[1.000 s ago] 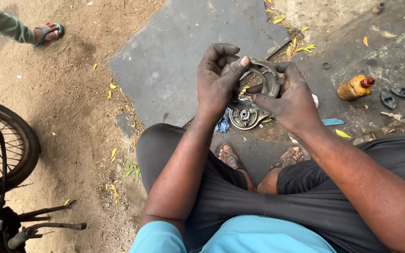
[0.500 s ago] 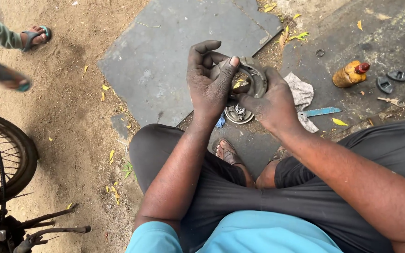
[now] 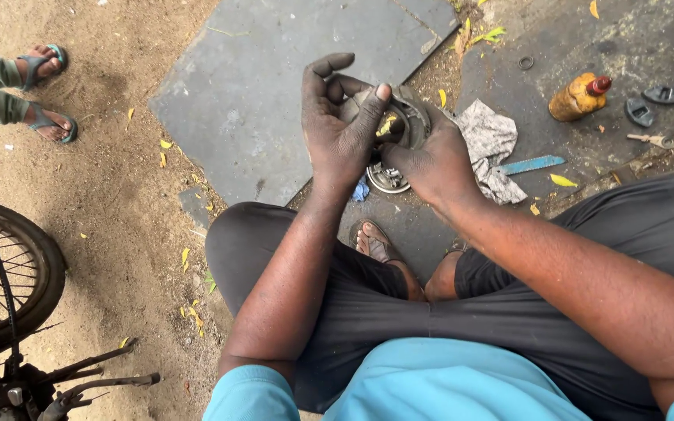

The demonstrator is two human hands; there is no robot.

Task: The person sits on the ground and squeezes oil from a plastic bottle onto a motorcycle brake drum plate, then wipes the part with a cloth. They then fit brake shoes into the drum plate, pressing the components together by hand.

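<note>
I hold a round, greasy metal part [image 3: 404, 125] up in front of me with both hands. My left hand [image 3: 338, 123] wraps its left side, thumb pressed over the rim and the fingers curled above. My right hand [image 3: 429, 162] grips it from the right and below. A second round metal disc [image 3: 388, 179] shows just under my hands, partly hidden by them. I sit cross-legged in dark shorts, one sandalled foot [image 3: 376, 243] beneath the part.
A grey rag [image 3: 491, 144] and a blue-handled tool [image 3: 530, 164] lie to the right. An orange bottle [image 3: 579, 96] and small dark parts [image 3: 650, 104] sit farther right. Another person's sandalled feet [image 3: 44, 90] stand at upper left. A bike wheel [image 3: 17, 273] is at left.
The view has shifted, so my hands and the part sit lower and more central. My left fingers have curled further over the part. The other person's feet have stepped closer.
</note>
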